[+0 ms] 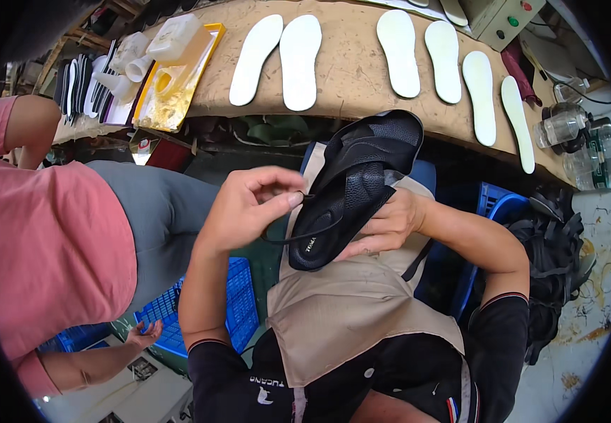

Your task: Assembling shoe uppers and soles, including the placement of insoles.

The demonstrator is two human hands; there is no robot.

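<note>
Person in pink shirt (45,240) at left edge of frame. Left hand (245,204), centre frame: fingers pinch thin black strap (304,236) of black sandal (355,187). Right hand (390,222), just right of centre: fingers grip sandal from beneath, above beige apron (348,310). White insoles (298,60) line table (351,77) along upper frame.

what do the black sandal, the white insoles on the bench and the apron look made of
Sandal: looks like black leather or a synthetic imitation, matte, with a pebbled grain across the upper and footbed; which one cannot be told.
Insoles: flat, smooth, matte white sheets, probably foam or board.
Apron: beige woven cloth, going by its soft folds and stitched hem.
</note>
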